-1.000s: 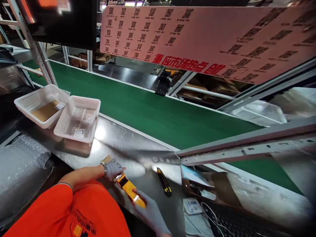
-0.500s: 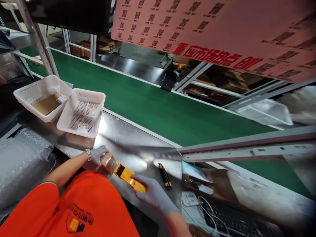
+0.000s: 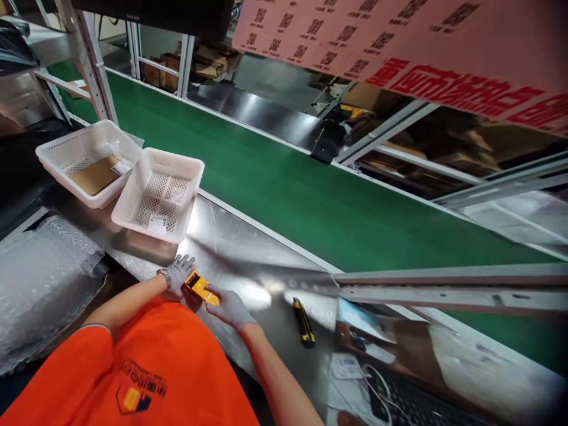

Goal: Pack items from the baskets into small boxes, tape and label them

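My right hand (image 3: 228,306), in a grey glove, is closed around a yellow handheld tool (image 3: 205,290) with a black patch at its far end. That end is over a small brown box (image 3: 190,297) at the bench's near edge, mostly hidden by the tool. My left hand (image 3: 180,271), also gloved, lies just beyond the box with its fingers stretched out and apart; whether the palm touches the box I cannot tell. A black and yellow utility knife (image 3: 304,322) rests on the metal bench (image 3: 231,236), to the right of my hands.
Two white plastic baskets (image 3: 119,207) stand at the left; the farther one contains a flat cardboard piece (image 3: 95,176). A green conveyor belt (image 3: 266,171) runs behind the bench. Bubble wrap (image 3: 48,284) is at far left. A keyboard (image 3: 412,399) and cables lie lower right, below a metal rail (image 3: 444,290).
My right hand has moved left with the yellow tool, bringing it over the brown box. My left hand's fingers have spread from around the box. The view has shifted slightly right.
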Action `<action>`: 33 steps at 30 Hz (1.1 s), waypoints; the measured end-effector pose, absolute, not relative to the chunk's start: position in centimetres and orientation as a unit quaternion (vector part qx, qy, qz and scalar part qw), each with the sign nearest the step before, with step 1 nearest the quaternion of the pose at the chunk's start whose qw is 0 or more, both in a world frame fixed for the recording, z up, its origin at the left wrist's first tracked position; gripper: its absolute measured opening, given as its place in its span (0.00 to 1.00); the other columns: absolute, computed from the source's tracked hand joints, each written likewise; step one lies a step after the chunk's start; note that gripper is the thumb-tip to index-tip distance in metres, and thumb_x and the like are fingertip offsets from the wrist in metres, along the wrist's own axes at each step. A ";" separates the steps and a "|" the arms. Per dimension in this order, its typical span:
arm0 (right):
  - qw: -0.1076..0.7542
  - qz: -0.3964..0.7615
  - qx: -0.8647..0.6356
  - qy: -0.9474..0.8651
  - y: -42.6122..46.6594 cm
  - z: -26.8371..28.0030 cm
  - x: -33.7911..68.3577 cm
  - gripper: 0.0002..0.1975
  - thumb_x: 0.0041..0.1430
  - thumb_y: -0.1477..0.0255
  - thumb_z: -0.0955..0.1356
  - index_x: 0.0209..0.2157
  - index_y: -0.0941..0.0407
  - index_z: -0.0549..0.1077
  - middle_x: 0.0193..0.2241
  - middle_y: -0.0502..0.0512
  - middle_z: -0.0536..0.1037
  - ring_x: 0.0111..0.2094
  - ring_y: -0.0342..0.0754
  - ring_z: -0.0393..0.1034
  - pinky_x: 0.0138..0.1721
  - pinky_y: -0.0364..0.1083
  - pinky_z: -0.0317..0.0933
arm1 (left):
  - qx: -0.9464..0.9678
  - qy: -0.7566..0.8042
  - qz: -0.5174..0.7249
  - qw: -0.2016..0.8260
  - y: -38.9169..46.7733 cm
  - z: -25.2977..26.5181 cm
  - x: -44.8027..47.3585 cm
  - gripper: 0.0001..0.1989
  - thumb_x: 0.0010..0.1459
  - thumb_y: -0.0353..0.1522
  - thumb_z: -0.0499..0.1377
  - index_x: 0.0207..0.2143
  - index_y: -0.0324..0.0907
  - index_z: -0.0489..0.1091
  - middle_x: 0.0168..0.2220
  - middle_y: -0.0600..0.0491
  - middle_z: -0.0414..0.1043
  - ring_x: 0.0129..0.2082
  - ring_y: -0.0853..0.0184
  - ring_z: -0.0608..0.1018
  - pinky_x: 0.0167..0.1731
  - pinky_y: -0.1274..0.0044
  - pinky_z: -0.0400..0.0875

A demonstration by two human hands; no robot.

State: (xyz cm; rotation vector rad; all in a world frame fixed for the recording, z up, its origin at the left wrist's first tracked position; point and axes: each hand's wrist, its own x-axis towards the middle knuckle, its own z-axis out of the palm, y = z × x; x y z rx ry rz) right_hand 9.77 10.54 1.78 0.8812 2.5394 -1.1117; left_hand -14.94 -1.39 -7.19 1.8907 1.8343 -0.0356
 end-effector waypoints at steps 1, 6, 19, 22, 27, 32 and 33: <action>0.126 -0.376 0.305 0.866 10.6 2.1 10.1 0.33 0.57 0.66 0.74 0.65 0.52 0.84 0.51 0.59 0.92 0.48 0.62 0.88 0.52 0.53 0.78 | 0.700 0.674 -0.012 0.238 -1.3 -7.5 -14.4 0.62 0.51 0.48 0.75 0.80 0.34 0.54 0.81 0.29 0.53 0.79 0.34 0.58 0.77 0.52 0.52; 0.196 -0.315 0.321 0.871 10.9 4.9 13.4 0.33 0.57 0.65 0.75 0.65 0.50 0.84 0.50 0.61 0.92 0.50 0.65 0.88 0.52 0.54 0.76 | 0.700 0.674 0.031 0.233 -0.9 -8.2 -14.0 0.46 0.56 0.38 0.72 0.74 0.34 0.63 0.71 0.33 0.67 0.68 0.40 0.68 0.73 0.55 0.59; 0.222 -0.340 0.410 0.816 13.8 6.2 12.4 0.18 0.58 0.65 0.74 0.47 0.51 0.92 0.37 0.55 0.92 0.42 0.56 0.86 0.41 0.46 0.69 | 0.669 0.678 0.067 0.298 -0.1 -8.2 -14.4 0.50 0.47 0.29 0.78 0.70 0.37 0.62 0.71 0.35 0.64 0.71 0.41 0.67 0.75 0.60 0.62; 0.220 -0.274 0.467 0.811 14.9 6.0 14.2 0.18 0.58 0.62 0.75 0.48 0.50 0.91 0.43 0.59 0.93 0.46 0.60 0.87 0.42 0.48 0.70 | 0.653 0.695 0.070 0.291 0.2 -8.8 -14.1 0.53 0.47 0.31 0.78 0.73 0.37 0.59 0.73 0.34 0.62 0.73 0.40 0.65 0.77 0.58 0.59; 0.161 -0.183 0.579 0.778 15.9 4.2 16.7 0.30 0.71 0.61 0.69 0.71 0.50 0.77 0.54 0.67 0.89 0.51 0.62 0.86 0.49 0.52 0.72 | 0.620 0.731 0.074 0.276 0.9 -8.9 -12.7 0.53 0.52 0.33 0.74 0.76 0.39 0.55 0.75 0.35 0.61 0.76 0.38 0.63 0.78 0.54 0.55; 0.036 -0.149 0.655 0.740 14.1 -0.2 15.9 0.38 0.73 0.67 0.67 0.80 0.63 0.63 0.76 0.83 0.67 0.75 0.73 0.67 0.73 0.67 0.61 | 0.601 0.752 0.051 0.266 1.7 -8.4 -11.9 0.58 0.50 0.37 0.74 0.78 0.37 0.53 0.79 0.30 0.56 0.78 0.32 0.59 0.78 0.51 0.55; -0.010 -0.172 0.653 0.737 13.3 -1.3 15.3 0.38 0.74 0.67 0.66 0.80 0.64 0.61 0.79 0.81 0.63 0.79 0.73 0.59 0.77 0.67 0.55 | 0.602 0.752 0.048 0.266 1.7 -8.4 -11.8 0.58 0.51 0.37 0.73 0.78 0.36 0.52 0.79 0.29 0.55 0.78 0.32 0.59 0.78 0.51 0.54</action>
